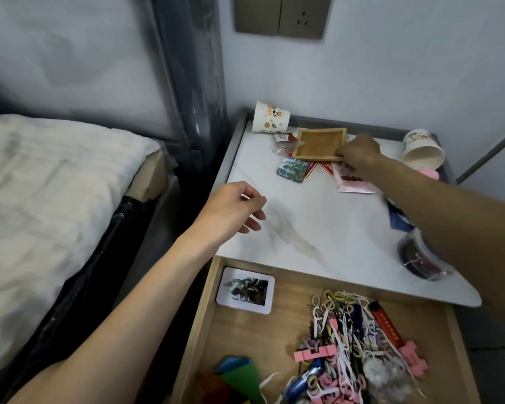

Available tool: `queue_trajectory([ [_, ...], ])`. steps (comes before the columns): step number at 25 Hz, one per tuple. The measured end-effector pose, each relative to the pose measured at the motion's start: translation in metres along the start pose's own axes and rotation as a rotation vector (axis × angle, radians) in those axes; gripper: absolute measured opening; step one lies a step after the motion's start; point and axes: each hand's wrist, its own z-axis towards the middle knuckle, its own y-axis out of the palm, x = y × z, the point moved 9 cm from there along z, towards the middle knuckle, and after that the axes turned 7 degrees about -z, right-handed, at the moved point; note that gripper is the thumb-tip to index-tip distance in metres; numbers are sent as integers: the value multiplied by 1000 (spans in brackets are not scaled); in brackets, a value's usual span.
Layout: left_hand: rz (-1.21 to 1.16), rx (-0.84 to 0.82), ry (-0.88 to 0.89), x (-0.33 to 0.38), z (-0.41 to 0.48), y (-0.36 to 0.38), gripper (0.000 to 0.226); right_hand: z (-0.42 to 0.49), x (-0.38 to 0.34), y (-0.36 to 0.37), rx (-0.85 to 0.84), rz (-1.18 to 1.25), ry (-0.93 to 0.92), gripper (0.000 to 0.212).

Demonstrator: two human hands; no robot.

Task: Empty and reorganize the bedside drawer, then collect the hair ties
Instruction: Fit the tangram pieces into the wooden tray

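The open drawer [206, 319] lies nearest, at 6 o'clock, its hair ties [341, 345] heaped toward 5 o'clock (tangled with white paper strips). Beyond, the left hand [233, 211] hovers at the worktop's [318, 220] 9 o'clock edge, fingers loosely curled, holding nothing. At 12 o'clock the right hand [359, 153] pinches the wooden tray's [318, 142] near edge.

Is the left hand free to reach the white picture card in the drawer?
Probably yes: the left hand holds nothing, and the white picture card lies uncovered in the open drawer just below it.
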Motion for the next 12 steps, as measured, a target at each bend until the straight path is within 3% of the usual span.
queue_trajectory([
  [4, 17, -25, 11, 2, -3, 12, 13, -39, 0, -2, -105, 189, 7, 11],
  [8, 13, -36, -3, -5, -9, 18, 12, -82, 3, 11, -193, 187, -68, 7],
  [12, 10, 62, 5, -12, -14, 12, 20, -110, 11, -8, -167, 316, -41, 11],
])
